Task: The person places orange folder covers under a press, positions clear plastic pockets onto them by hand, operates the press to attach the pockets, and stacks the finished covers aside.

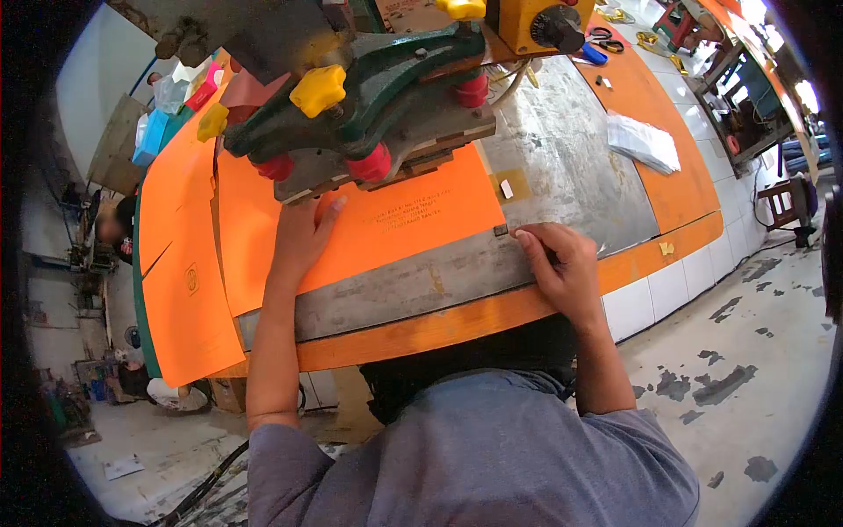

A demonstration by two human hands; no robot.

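Observation:
A sheet of orange paper [421,230] with several lines of small stamped text lies on the metal plate [386,303], partly beneath the press head [378,105]. My left hand [306,233] rests on the sheet's left part with the thumb stretched out; its other fingertips are partly hidden at the press edge. Just right of the sheet's near right corner is my right hand [566,263], fingers curled and thumb and forefinger together. Whatever is in that pinch, if anything, is hidden. A small dark block [500,231] sits at the corner beside those fingertips.
More orange sheets [189,281] lie to the left, one bearing a stamped emblem. A white tab [507,189] sits on tape near the paper. On the right are a clear plastic packet [644,143] and scissors [604,39]. Yellow knobs [318,90] stick out of the press.

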